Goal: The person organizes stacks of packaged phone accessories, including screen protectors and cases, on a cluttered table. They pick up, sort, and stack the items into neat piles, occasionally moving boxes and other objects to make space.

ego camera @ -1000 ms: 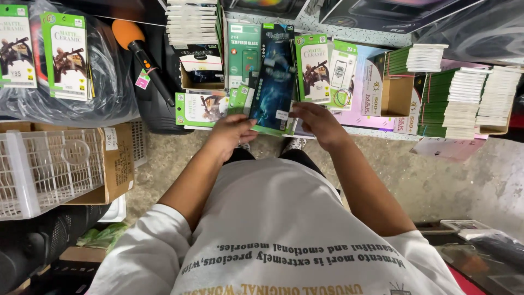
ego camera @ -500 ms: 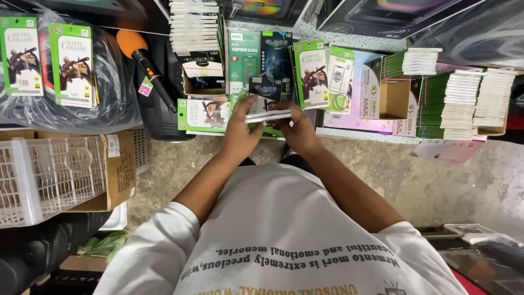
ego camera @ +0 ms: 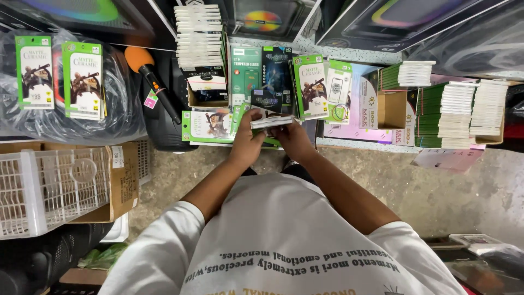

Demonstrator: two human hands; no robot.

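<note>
My left hand [ego camera: 246, 143] and my right hand [ego camera: 293, 140] meet in front of me, both gripping a thin stack of flat packets [ego camera: 271, 121] held edge-on, its white edges toward the camera. Just beyond the hands, green, teal and dark blue flat packets [ego camera: 261, 74] lie side by side on a low speckled surface [ego camera: 349, 54]. A green-bordered packet [ego camera: 206, 125] lies flat to the left of my left hand.
A cardboard box with a tall white stack [ego camera: 199, 38] stands at the back; more green and white stacks [ego camera: 464, 109] sit right. A microphone with an orange head [ego camera: 150, 76] leans left of them. A white plastic crate [ego camera: 49, 186] and cardboard box [ego camera: 123, 180] are at left.
A second ago my hands held a long dark blue packet flat, face up. The packets are now turned edge-on between both hands, and the hands have come closer together.
</note>
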